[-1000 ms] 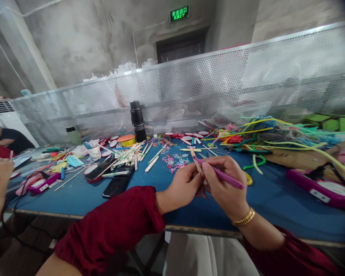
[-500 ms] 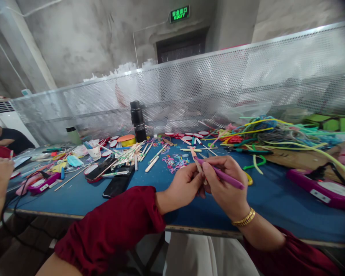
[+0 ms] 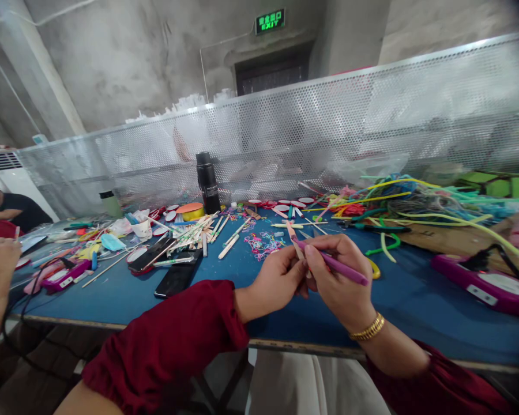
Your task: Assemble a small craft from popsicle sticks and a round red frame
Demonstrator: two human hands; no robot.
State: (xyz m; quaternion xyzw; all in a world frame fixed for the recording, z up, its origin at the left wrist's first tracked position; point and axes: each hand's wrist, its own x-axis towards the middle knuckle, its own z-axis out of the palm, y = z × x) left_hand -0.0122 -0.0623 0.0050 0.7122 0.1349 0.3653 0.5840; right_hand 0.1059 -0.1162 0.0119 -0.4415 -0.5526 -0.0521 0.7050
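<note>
Broadly, a blue table point(image 3: 415, 308) across the foreground, backed by a perforated metal screen point(image 3: 328, 127). Against the far side, a black bottle point(image 3: 207, 187), upright. Next in size, a left hand point(image 3: 279, 279) and a right hand point(image 3: 346, 279), close together over the near part of the table. In the right, a purple pen-shaped tool point(image 3: 342, 269), gripped narrowly as for writing; probably light, rigid, perhaps slick, best held low near the tip. In the left, a flat pale stick point(image 3: 293, 235) pinched between thumb and fingers, tool tip at its edge; contact hard to tell. Likely very light, stiff yet thin enough to snap, best pinched across the flat faces at the lower end. Smallest, loose coloured bands point(image 3: 260, 248) beyond.
</note>
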